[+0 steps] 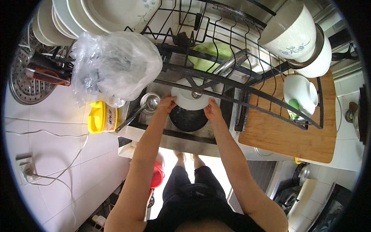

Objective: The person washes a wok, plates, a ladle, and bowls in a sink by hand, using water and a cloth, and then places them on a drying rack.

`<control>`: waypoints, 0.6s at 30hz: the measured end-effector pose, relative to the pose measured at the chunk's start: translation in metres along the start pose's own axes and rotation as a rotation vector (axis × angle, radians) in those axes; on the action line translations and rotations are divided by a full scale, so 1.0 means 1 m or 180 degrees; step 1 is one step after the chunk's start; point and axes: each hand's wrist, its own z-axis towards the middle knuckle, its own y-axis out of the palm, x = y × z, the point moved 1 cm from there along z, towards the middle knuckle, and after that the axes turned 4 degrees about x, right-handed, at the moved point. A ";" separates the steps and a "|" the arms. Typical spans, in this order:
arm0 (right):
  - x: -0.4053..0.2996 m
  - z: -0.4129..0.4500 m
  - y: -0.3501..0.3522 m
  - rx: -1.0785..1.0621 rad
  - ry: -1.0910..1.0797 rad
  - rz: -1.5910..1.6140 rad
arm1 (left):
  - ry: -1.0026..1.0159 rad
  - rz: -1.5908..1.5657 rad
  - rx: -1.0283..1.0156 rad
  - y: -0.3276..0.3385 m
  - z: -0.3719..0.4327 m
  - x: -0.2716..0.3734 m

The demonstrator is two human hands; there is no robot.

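A white plate is held level between my two hands over the sink. My left hand grips its left rim, and my right hand grips the right rim. The tip of the chrome faucet sits right above the plate; whether water runs is not clear. Below the plate lies a round black pan, partly covered by it. Left of my left hand, a metal ladle rests in a small white bowl, its black handle over the sink's front edge.
A black wire dish rack crosses above the sink, carrying white plates, bowls and a clear plastic bag. A wooden cutting board lies to the right. At left stands a yellow bottle. Behind the rack is something green.
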 end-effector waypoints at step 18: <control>0.005 -0.064 -0.069 -0.0311 0.0052 -0.0148 | -0.0370 0.1209 -0.0475 -0.024 -0.081 -0.038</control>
